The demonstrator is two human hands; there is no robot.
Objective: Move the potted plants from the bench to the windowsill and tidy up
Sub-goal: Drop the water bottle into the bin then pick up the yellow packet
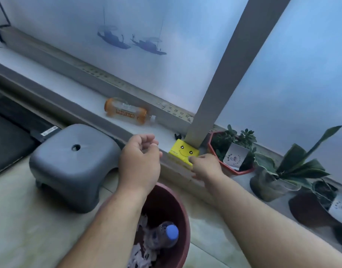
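Three potted plants stand on the windowsill [50, 74] at the right: a red octagonal pot [233, 167] with small succulents, a clear pot [267, 185] with long dark leaves, and a dark brown pot [309, 209]. White tags in two pots are too blurred to read. The left hand [140, 161] hovers with fingers loosely curled, empty. The right hand [205, 165] reaches out and touches a yellow smiley pack [182, 152], not gripping it.

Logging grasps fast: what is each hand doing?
Left hand: loosely curled, holding nothing.
Right hand: fingertips on the yellow box; grip cannot be told.
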